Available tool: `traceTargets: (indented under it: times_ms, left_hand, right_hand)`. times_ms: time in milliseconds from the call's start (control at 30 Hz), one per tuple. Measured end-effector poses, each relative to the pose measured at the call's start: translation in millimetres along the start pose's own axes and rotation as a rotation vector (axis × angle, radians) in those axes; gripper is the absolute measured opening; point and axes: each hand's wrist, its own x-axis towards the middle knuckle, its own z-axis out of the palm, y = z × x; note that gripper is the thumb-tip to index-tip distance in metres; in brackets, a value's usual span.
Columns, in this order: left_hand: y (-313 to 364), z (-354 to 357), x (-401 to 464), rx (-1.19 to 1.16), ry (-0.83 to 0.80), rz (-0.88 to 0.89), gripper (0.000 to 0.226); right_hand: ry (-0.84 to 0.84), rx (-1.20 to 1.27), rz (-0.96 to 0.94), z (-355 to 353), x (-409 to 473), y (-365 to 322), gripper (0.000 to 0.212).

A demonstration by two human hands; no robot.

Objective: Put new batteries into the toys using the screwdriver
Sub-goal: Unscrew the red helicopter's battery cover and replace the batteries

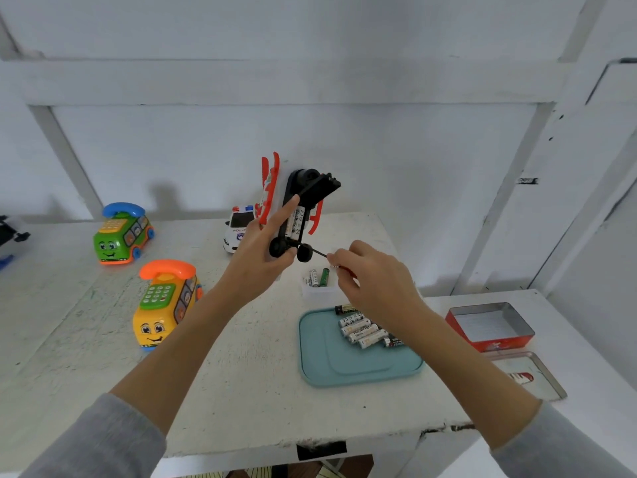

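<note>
In the centre of the frame the left hand (259, 251) holds a black and red toy (299, 205) up in the air, its underside turned to the camera; the fingers are curled around its lower end, near the wheels. The right hand (372, 274) pinches a thin screwdriver (319, 252) between fingertips, and the dark shaft points left to the bottom of the toy. Just below the hands stands a small clear cup (319, 288) with some batteries inside. Lower right of it, a teal tray (331, 360) carries a row of batteries (365, 331). At the left of the table (241, 391) stand a yellow phone toy (167, 305) and a green phone toy (122, 234). A police car toy (237, 227) is behind the left hand. At right is an open red tin (491, 327).
</note>
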Motion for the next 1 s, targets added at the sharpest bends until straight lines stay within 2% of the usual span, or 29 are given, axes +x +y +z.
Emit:
traceTargets:
  times_ms: [100,200,433,600,700,800,1000]
  left_hand:
    - [6,4,10,0.005,0.034,0.002,0.077]
    - [11,8,19,-0.022,0.031,-0.008,0.076]
    - [19,15,29,-0.079,-0.021,-0.015,0.072]
    - [20,11,36,-0.043,-0.115,-0.012,0.069]
    - [17,9,43,-0.010,-0.178,-0.012,0.069]
    - [12,7,50,0.011,-0.251,0.001,0.068]
    - [7,7,62,0.024,-0.333,0.038,0.071]
  right_hand:
    - [0.106,0.029,0.005,9,-3,1,0.031]
    - [0.183,0.015,0.002,16,-5,4,0.029]
    - [0.243,0.047,-0.010,25,-7,17,0.024]
    - [0.285,0.122,0.083,18,-8,34,0.023]
    - [0.303,0.124,0.203,7,2,46,0.026]
    - [0.352,0.070,0.267,-2,17,58,0.016]
    - [0.248,0.070,0.304,-8,34,69,0.012]
